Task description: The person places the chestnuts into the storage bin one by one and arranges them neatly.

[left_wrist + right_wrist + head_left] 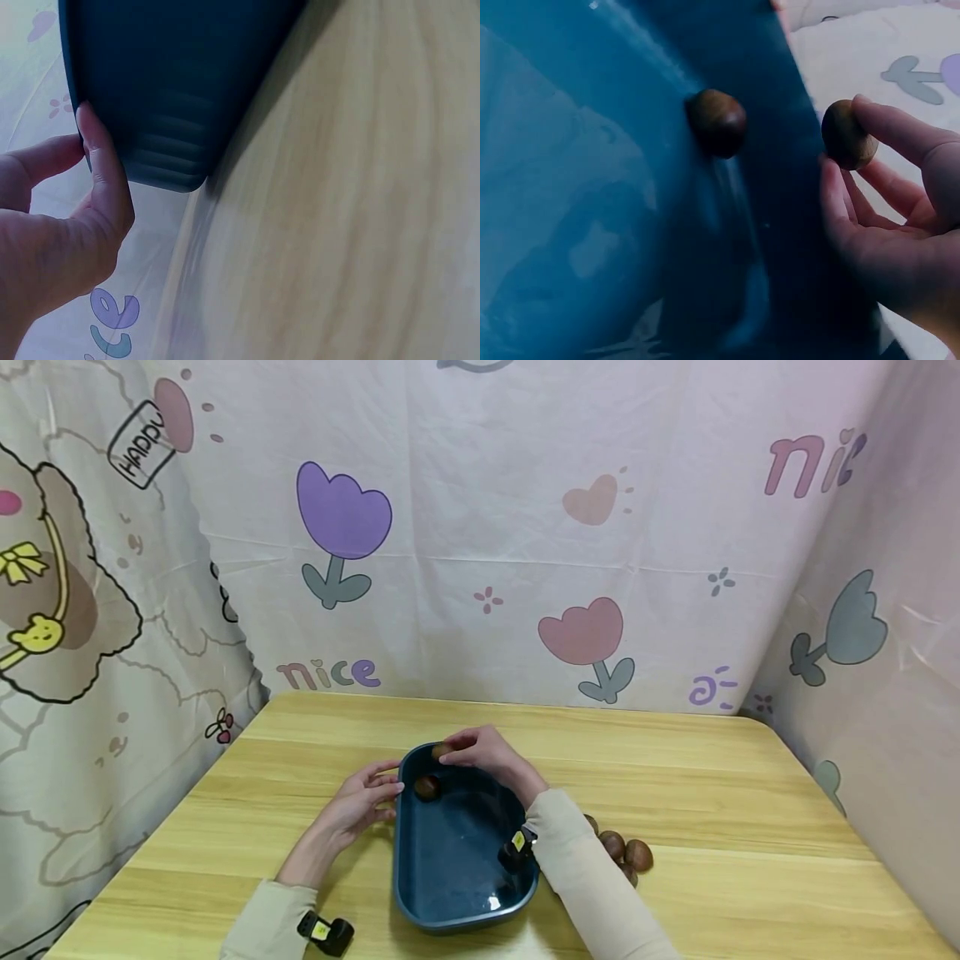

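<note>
A dark blue, deep rectangular plastic basin (456, 860) with rounded corners stands on the table. My left hand (363, 802) touches its left side, fingertips right at the rim; in the left wrist view a finger (109, 172) lies against the outer wall. Between thumb and fingers my right hand (487, 755) pinches a brown chestnut (849, 135) at the basin's far end, close by the rim. Another chestnut (427, 788) lies inside the basin, near the far left corner. The right forearm crosses over the basin's right side and hides part of it.
Several loose chestnuts (639, 855) lie in a group on the wooden table (720, 793), right of the basin and partly behind the right sleeve. A printed cloth (465, 527) hangs beyond the table's far edge and along both sides. Black cables (56, 927) show at lower left.
</note>
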A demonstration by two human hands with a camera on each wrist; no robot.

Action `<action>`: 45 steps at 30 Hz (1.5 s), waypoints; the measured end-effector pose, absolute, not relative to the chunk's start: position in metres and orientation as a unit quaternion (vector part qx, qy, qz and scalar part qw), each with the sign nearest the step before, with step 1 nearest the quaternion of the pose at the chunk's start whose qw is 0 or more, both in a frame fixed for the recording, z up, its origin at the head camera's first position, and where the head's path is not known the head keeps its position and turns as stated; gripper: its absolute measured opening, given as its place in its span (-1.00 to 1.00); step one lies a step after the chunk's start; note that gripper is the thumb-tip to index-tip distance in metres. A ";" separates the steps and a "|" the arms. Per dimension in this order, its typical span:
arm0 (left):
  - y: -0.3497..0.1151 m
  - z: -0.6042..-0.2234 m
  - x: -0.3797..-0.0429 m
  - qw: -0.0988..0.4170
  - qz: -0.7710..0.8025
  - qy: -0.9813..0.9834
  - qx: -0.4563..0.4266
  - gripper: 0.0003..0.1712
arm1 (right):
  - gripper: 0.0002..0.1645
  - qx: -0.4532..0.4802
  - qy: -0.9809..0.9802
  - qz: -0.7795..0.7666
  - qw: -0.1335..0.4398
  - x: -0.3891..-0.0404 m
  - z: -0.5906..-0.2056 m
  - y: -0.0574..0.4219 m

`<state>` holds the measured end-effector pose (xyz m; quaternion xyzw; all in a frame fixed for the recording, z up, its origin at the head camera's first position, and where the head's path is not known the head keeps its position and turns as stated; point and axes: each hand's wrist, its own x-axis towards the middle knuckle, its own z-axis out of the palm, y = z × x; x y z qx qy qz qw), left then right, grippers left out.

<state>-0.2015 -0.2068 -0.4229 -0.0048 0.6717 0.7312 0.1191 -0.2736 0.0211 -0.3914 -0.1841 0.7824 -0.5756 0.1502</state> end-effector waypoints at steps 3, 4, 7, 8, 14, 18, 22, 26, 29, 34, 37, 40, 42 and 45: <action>-0.207 -0.423 -0.202 0.120 0.731 0.672 -0.005 -0.40 | -0.62 -0.179 0.792 -0.565 0.146 -0.274 -0.397 0.020; -0.207 -0.423 -0.202 0.120 0.731 0.672 -0.004 -0.39 | -0.62 -0.178 0.795 -0.561 0.145 -0.274 -0.399 0.019; -0.208 -0.422 -0.202 0.119 0.731 0.672 -0.004 -0.39 | -0.63 -0.184 0.810 -0.538 0.145 -0.273 -0.403 0.019; -0.208 -0.422 -0.202 0.118 0.731 0.672 -0.005 -0.40 | -0.63 -0.186 0.816 -0.527 0.144 -0.273 -0.403 0.019; -0.209 -0.420 -0.201 0.117 0.734 0.669 -0.004 -0.40 | -0.63 -0.204 0.853 -0.459 0.138 -0.272 -0.404 0.017; -0.210 -0.420 -0.201 0.116 0.735 0.668 -0.006 -0.40 | -0.63 -0.225 0.874 -0.411 0.128 -0.272 -0.406 0.015; -0.211 -0.421 -0.201 0.114 0.734 0.670 -0.014 -0.42 | -0.66 -0.235 0.887 -0.379 0.121 -0.272 -0.406 0.013; -0.211 -0.420 -0.201 0.113 0.733 0.670 -0.013 -0.42 | -0.67 -0.234 0.890 -0.371 0.122 -0.271 -0.405 0.013; -0.211 -0.420 -0.201 0.114 0.733 0.671 -0.007 -0.41 | -0.66 -0.231 0.892 -0.369 0.124 -0.271 -0.404 0.012; -0.210 -0.419 -0.200 0.115 0.734 0.669 -0.006 -0.41 | -0.65 -0.237 0.891 -0.368 0.122 -0.272 -0.405 0.014; -0.210 -0.419 -0.200 0.117 0.733 0.670 -0.002 -0.41 | -0.65 -0.240 0.890 -0.368 0.122 -0.272 -0.405 0.015; -0.210 -0.421 -0.201 0.118 0.734 0.669 0.001 -0.41 | -0.64 -0.248 0.895 -0.353 0.115 -0.271 -0.403 0.017; -0.209 -0.422 -0.201 0.119 0.735 0.667 -0.001 -0.41 | -0.62 -0.254 0.898 -0.344 0.104 -0.270 -0.400 0.018; -0.209 -0.422 -0.200 0.120 0.739 0.662 -0.006 -0.42 | -0.62 -0.267 0.894 -0.347 0.092 -0.266 -0.391 0.019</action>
